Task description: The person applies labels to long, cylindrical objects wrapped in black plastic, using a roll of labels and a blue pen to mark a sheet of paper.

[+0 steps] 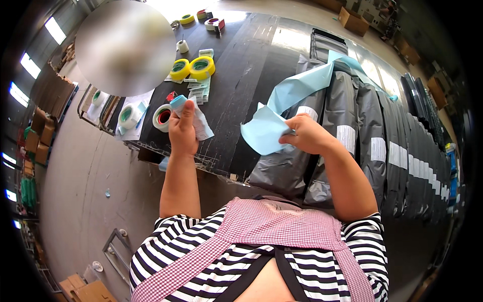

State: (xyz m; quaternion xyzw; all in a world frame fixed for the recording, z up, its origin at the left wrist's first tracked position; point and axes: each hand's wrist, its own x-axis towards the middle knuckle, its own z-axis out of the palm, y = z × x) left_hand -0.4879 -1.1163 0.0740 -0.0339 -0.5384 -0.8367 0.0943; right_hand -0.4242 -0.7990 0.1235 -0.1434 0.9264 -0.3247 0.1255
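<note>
**Label roll in one hand, blue backing strip in the other**

The person stood at the near edge of a long black table point(241, 75). The left hand point(182, 132) was raised over the table's left part, fingers and thumb clamped around a small pale blue roll point(178, 102) with a white label sheet point(202, 126) hanging from it to the right. The right hand point(308, 135) was closed on the near end of a light blue strip point(282, 108), pinching it where it folded into a broad flap. From there the strip ran up and to the far right, across a row of grey mailing bags point(352, 116) that lay overlapped along the right side of the table, each with a white label. The strip covered part of the nearest bags and hid the right fingertips.

Just behind the left hand lay a white tape roll with a red core point(162, 118), partly blocked by the hand. Farther off sat two yellow tape rolls point(193, 68) side by side, with loose white labels point(200, 91) between them and the hand. More tape rolls point(200, 16) stood at the far end of the table. To the left, a lower trolley point(108, 108) carried another white roll point(128, 116) on paper. Cardboard boxes point(43, 133) were stacked along the far left wall.
</note>
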